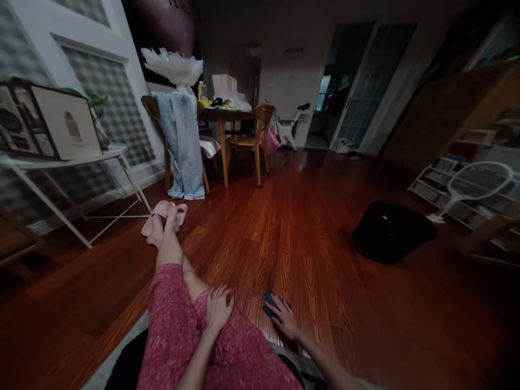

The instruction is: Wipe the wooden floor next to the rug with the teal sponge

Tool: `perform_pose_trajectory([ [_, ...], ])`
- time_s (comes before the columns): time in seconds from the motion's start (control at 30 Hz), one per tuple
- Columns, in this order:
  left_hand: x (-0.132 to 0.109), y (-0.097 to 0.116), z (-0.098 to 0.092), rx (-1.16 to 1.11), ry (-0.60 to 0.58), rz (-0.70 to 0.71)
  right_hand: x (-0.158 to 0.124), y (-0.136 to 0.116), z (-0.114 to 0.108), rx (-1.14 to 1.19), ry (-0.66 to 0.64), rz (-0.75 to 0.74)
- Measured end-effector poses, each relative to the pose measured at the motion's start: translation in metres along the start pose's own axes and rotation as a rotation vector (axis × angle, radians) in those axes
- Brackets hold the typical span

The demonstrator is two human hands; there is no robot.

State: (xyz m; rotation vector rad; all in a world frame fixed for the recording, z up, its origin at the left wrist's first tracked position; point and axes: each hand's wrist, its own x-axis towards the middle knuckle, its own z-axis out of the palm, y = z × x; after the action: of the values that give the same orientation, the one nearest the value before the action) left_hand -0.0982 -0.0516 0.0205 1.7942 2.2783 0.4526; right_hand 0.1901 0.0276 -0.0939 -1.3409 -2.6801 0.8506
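My left hand (220, 307) lies on the pink-red fabric (244, 346) over my raised knee, fingers spread and nothing in them. To its right, my right hand (284, 318) is curved over a dark, rounded object like a computer mouse (268, 304), fingers across its top. The surface directly beneath the mouse is hard to make out; thin pale lines show beside it. My legs (169, 249) stretch forward to the left, crossed near the ankles, with pink slippers (149, 225) at the feet.
A black bin (392, 233) stands on the wooden floor at right, near a white racket (481, 181) and shelves. Ahead are a dining table (222, 115), a chair (262, 127) and hanging jeans (182, 146). A white side table (117, 151) bears a box (67, 124) at left.
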Motion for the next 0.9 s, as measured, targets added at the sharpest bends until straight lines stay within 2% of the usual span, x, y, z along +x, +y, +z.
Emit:
perform_pose_trajectory([
  [0.1,-0.001,0.002,-0.002,-0.006,0.005,-0.007,-0.052,0.012,0.026,0.043,0.081,-0.035],
  [0.2,-0.002,0.000,-0.001,-0.017,0.006,-0.003,-0.067,0.021,0.030,0.035,0.134,0.012],
  [0.27,-0.002,-0.001,0.000,-0.020,0.012,0.000,-0.052,0.027,0.020,0.006,0.162,0.054],
  [0.33,-0.002,-0.001,0.000,-0.008,0.008,-0.007,-0.024,0.032,0.004,-0.035,0.194,0.129],
  [0.47,-0.001,0.000,-0.001,0.019,-0.014,-0.016,0.040,0.031,-0.028,-0.097,0.230,0.379],
  [0.57,0.000,0.000,0.002,0.011,0.003,-0.011,0.068,0.018,-0.032,-0.100,0.227,0.450],
  [0.63,0.001,0.000,0.004,0.003,0.018,-0.008,0.070,0.008,-0.023,-0.106,0.210,0.399],
  [0.7,0.001,-0.002,0.007,-0.002,0.025,-0.001,0.060,-0.001,-0.008,-0.104,0.169,0.257],
  [0.8,0.000,-0.003,0.007,-0.015,0.032,0.012,0.024,-0.004,0.014,-0.057,0.087,-0.013],
  [0.9,-0.001,-0.002,0.006,-0.038,0.045,0.011,-0.025,0.011,0.019,-0.011,0.038,-0.109],
])
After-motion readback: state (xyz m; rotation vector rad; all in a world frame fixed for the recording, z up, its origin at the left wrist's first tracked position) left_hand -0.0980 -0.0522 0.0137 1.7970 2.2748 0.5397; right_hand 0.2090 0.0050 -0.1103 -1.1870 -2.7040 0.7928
